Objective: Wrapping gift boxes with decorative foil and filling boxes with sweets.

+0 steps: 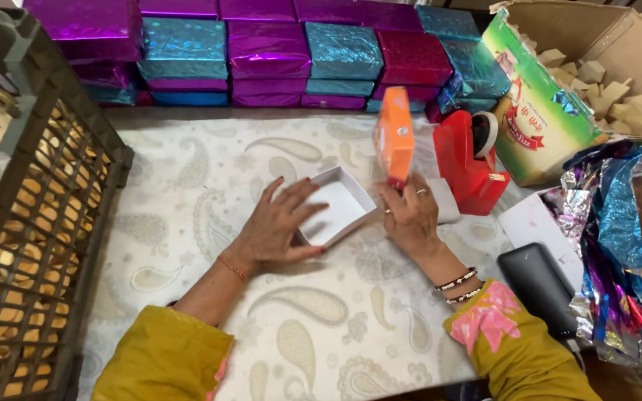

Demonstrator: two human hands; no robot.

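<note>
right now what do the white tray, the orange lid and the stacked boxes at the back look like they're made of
White tray under the left hand: thin matte cardboard, by its folded upright walls. Orange lid in the right hand: probably smoother card, with a slight sheen. Stacked boxes: wrapped in crinkled metallic foil, purple and teal, glinting; what lies beneath is hidden.

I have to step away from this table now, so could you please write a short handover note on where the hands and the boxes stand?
Left hand: fingers spread on the open white box tray, steadying it on the paisley tablecloth.
Right hand: holding the orange lid upright beside the tray, not yet on it.
Done: foil-wrapped boxes stacked along the far edge.
Left: tray is still open and unwrapped.
Nearby: red tape dispenser, loose foil sheets at right, brown crate at left.
</note>
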